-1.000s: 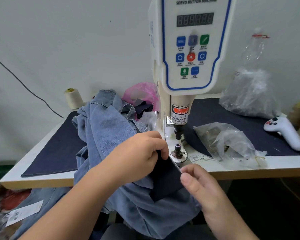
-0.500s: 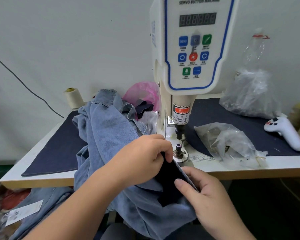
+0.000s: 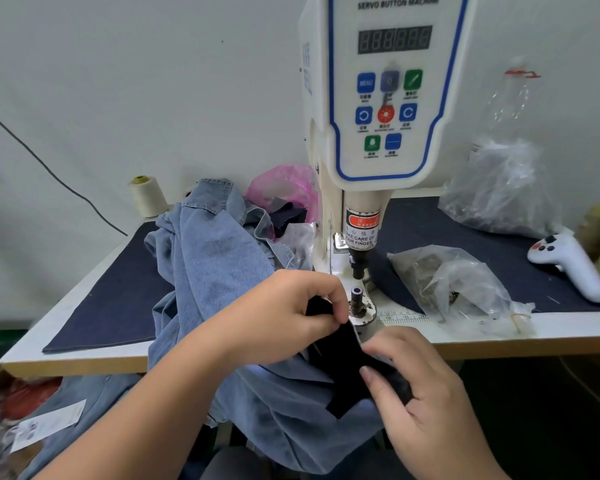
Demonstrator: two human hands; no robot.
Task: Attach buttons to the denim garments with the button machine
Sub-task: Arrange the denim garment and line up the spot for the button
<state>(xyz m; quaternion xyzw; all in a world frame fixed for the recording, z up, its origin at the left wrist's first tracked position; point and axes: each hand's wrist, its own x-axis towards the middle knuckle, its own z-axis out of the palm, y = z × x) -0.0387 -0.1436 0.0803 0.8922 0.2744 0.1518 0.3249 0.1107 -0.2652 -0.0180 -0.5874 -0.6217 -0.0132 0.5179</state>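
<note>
The left hand point(image 3: 284, 317) and right hand point(image 3: 413, 386) pinch a dark cloth patch point(image 3: 347, 372) on the soft, floppy denim garment point(image 3: 222, 271); it is best gripped near its edge.

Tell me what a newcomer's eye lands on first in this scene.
The tall white button machine with its coloured control buttons dominates the centre back. Just below it, at the table's front edge, the left hand and the right hand pinch a dark fabric piece over a light blue denim garment heaped to the left. A white handheld controller lies on the far right.
</note>
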